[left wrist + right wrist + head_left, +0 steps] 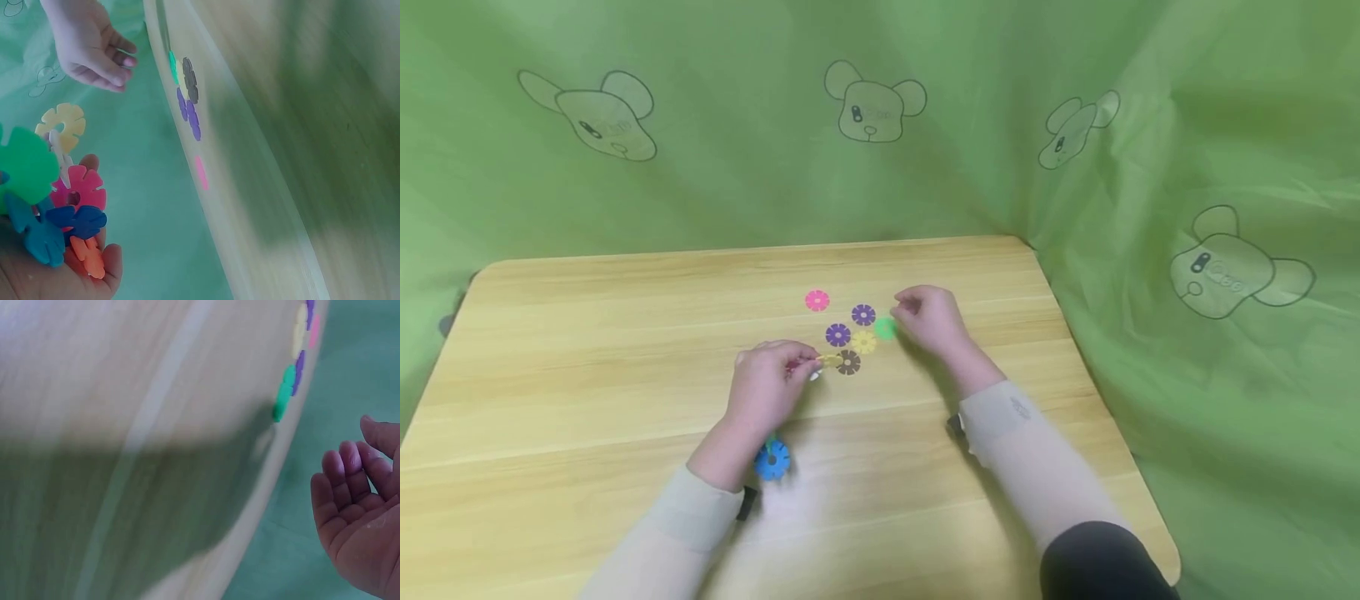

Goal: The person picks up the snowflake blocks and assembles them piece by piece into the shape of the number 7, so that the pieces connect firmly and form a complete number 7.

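Note:
My left hand [763, 387] grips a chain of joined plastic snowflake discs over the table. In the left wrist view the chain shows a pale yellow disc [76, 126], a white one, a pink disc [92, 182], blue and orange ones, and a large green disc [28, 165]. A blue disc [781, 468] of the chain hangs below the palm in the head view. My right hand [934, 323] holds nothing, its fingers loosely bent, just beside a loose green disc [884, 328]. The right wrist view also shows that palm bare.
Flat on the wooden table [587, 350] lie more loose discs: a pink disc [810, 301], two purple ones [857, 314], a yellow disc [867, 348] and a brown disc [854, 367]. A green curtain [737, 192] with printed bear heads hangs behind and to the right.

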`<state>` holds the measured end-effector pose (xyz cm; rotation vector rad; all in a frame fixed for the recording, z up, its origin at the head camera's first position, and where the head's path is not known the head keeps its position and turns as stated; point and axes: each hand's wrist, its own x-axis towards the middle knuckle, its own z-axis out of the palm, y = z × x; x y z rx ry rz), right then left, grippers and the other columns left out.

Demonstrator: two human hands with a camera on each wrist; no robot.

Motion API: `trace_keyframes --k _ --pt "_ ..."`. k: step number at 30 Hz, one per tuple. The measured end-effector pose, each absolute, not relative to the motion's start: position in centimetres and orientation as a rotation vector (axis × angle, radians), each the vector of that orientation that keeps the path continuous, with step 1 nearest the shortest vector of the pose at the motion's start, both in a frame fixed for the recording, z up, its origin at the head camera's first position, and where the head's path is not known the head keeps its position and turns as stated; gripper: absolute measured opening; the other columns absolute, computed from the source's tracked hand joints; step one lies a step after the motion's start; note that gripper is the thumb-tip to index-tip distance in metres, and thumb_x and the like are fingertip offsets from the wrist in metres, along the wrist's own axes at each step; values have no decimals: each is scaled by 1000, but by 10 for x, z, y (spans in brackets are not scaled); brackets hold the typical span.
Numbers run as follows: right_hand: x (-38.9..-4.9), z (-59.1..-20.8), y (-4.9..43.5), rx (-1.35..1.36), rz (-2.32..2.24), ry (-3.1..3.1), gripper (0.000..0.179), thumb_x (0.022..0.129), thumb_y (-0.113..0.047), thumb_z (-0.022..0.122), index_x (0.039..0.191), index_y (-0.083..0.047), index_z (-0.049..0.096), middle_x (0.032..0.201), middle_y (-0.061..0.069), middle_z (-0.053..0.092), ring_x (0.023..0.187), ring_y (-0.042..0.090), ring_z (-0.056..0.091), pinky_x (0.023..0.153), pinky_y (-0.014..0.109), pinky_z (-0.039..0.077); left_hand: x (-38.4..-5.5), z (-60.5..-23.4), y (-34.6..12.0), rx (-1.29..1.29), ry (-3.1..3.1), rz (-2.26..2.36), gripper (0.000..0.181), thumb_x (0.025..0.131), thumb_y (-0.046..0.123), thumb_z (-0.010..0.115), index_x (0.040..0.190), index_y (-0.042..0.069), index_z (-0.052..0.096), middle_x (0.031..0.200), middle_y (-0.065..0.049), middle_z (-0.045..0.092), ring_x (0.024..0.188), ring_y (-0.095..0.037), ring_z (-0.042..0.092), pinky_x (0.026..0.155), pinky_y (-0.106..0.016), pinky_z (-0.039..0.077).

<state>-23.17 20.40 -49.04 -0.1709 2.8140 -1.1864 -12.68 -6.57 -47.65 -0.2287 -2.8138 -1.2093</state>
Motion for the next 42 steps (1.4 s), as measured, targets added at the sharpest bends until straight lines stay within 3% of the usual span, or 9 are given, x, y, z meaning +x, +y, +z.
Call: trace_keyframes --k 5,12,21,42 --pt "-235 -499 201 -32 -1048 2763 42 99 -18 74 135 2 66 126 21 70 119 37 65 107 50 52 -127 -477 -66 -215 -2827 -1206 16 98 28 77 105 13 81 108 -5 80 105 -29 73 104 -54 42" --pt "-236 -508 195 21 -802 2748 52 98 -29 77 137 3 64 141 22 64 134 42 57 117 55 42 -127 -478 -65 -209 -2836 -1205 18 98 28 77 105 13 80 104 -4 80 94 -26 72 101 -51 43" --pt "-236 -516 187 61 -716 2776 56 94 -35 81 133 2 67 136 20 67 130 41 60 116 55 42 -126 -477 -65 -204 -2839 -1204 18 98 29 78 106 13 80 103 -4 80 96 -27 72 99 -50 43" --pt "-235 -521 186 133 -808 2817 39 87 -24 87 113 -3 67 109 12 69 102 35 64 99 53 53 -126 -477 -63 -193 -2843 -1217 17 98 28 78 105 12 80 106 -5 80 99 -28 72 101 -51 43"
